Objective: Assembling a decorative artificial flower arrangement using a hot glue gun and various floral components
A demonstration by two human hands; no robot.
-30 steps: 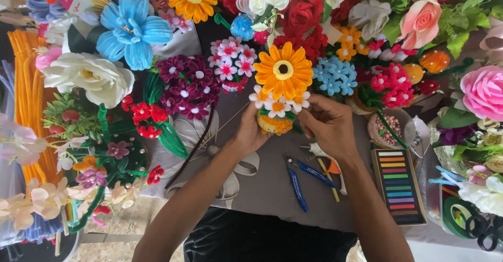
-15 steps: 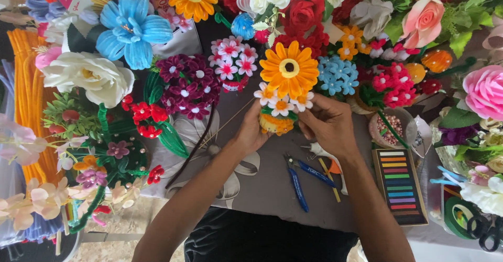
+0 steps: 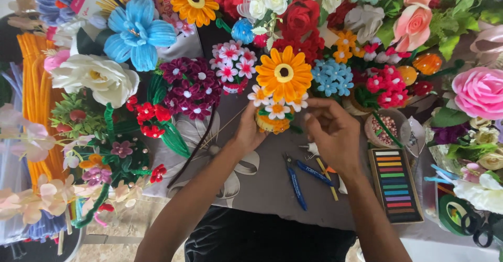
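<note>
Head view: the left hand [image 3: 250, 131] grips the small orange-and-yellow pot [image 3: 272, 123] of a handmade arrangement, white daisies [image 3: 276, 107] under a large orange flower [image 3: 283, 73], held just above the grey desk [image 3: 262, 181]. The right hand [image 3: 335, 133], fingers curled, pinches at the arrangement's right edge; what it holds cannot be told. Blue-handled pliers [image 3: 296, 181] and a pastel box [image 3: 395, 185] lie near the wrists, with a blue flower [image 3: 137, 31] and a pink rose [image 3: 479, 91] farther out

Flower pot [image 3: 273, 121] between left hand [image 3: 250, 132] and right hand [image 3: 335, 134]; pliers [image 3: 295, 181] nearer person; chalk box [image 3: 395, 184] right.
</note>
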